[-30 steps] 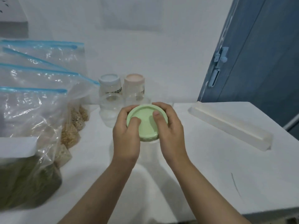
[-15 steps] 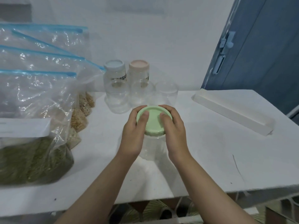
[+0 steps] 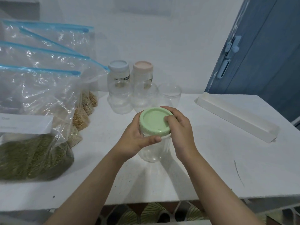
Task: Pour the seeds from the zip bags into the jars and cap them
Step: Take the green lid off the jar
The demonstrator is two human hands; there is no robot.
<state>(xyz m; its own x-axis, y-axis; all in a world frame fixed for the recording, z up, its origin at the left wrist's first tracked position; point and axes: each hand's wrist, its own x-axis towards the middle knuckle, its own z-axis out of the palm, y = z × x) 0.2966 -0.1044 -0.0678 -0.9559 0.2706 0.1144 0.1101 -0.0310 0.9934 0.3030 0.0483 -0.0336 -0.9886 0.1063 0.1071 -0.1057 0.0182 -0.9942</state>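
left hand (image 3: 134,140): fingers wrapped round jar (image 3: 154,148) neck | right hand (image 3: 180,129): fingers clamped on green lid (image 3: 154,121) | bags (image 3: 37,111) left of jar

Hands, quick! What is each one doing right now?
Left hand: grips the clear jar just below its lid.
Right hand: grips the green lid on that jar.

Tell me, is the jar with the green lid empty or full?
Empty: the jar under the green lid is clear, with no seeds visible inside.
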